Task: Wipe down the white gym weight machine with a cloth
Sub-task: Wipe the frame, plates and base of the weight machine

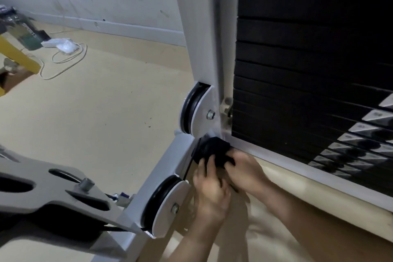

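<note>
Both hands met at the foot of the white weight machine (204,27), bunched around a black cloth (214,148). The cloth was pressed into the corner where the machine's upright post (221,53) comes down onto the base rail (297,162), just under the bracket of the upper pulley (191,110) and touching the frame there.

The left hand (210,189) sat lower, beside the lower pulley (161,204). Its fingers were curled up over the near edge of the cloth, grasping it. The right hand (244,169) lay just beside it, against the rail, with its fingers closed on the cloth's right side. Motion blur softened both, so the exact finger placement could not be read.

From the hands, the cloth lay ahead and slightly up, tight in the joint. Two long white surfaces led away from it. The post rose straight up past the black weight stack (308,49), and the rail ran off to the right along the stack's bottom edge, above the floor (95,112). The right hand was nearer the rail, so a sweep along it would probably suit that hand. The left hand was better placed for the pulley brackets. Judging by this position, the wiping was mid-course at the frame's lowest joint.
</note>
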Available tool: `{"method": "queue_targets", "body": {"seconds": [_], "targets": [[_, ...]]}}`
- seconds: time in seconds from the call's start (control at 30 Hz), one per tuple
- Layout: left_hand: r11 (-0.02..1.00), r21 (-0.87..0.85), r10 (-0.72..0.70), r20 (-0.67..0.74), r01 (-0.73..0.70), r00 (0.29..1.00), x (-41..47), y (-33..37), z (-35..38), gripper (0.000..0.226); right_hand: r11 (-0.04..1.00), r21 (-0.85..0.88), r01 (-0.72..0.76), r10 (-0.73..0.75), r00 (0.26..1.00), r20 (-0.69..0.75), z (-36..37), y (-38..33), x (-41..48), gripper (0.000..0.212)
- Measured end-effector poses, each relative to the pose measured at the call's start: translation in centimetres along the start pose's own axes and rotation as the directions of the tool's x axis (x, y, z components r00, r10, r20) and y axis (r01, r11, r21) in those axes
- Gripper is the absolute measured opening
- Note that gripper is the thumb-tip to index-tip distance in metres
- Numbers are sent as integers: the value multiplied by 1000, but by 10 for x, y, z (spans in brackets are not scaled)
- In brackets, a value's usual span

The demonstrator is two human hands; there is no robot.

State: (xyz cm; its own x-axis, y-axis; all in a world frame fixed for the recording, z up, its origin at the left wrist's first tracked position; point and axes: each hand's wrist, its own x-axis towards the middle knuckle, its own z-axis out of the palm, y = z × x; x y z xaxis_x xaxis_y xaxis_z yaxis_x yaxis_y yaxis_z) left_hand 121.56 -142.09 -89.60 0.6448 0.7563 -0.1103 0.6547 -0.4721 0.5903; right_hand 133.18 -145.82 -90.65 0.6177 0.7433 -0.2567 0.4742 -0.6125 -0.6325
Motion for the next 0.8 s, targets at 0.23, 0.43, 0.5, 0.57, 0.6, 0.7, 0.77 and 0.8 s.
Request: {"method": "queue_targets", "body": {"seconds": [0.23, 0.43, 0.5, 0.57, 0.6, 0.7, 0.77, 0.8], "targets": [[884, 461, 47, 74, -76, 996, -1, -13, 10, 62, 868, -247, 431, -382, 897, 222, 17, -4, 4, 51], [952, 300, 56, 54, -69, 997, -4, -4, 7, 67, 905, -294, 306, -271, 950, 155, 15, -18, 14, 42], [917, 374, 114, 89, -139, 989, 2, -3, 3, 66, 877, -351, 328, -302, 945, 128, 6, -16, 14, 32], [877, 425, 158, 184, -223, 970, 2, -4, 2, 69, 872, -395, 289, -259, 957, 127, -8, -4, 13, 25], [870, 437, 158, 191, -228, 969, 5, -3, 3, 70, 875, -416, 248, -229, 969, 96, -12, 3, 14, 27], [867, 458, 162, 116, -198, 980, 28, -2, 6, 59, 935, -271, 231, -231, 972, 33, -4, 6, 13, 43], [890, 440, 72, 131, -123, 989, 40, -4, 5, 55, 937, -156, 312, -296, 948, 120, 13, 3, 8, 58], [903, 417, 41, 149, -100, 988, 45, -5, 6, 55, 936, -134, 326, -306, 940, 153, 18, 3, 7, 61]]}}
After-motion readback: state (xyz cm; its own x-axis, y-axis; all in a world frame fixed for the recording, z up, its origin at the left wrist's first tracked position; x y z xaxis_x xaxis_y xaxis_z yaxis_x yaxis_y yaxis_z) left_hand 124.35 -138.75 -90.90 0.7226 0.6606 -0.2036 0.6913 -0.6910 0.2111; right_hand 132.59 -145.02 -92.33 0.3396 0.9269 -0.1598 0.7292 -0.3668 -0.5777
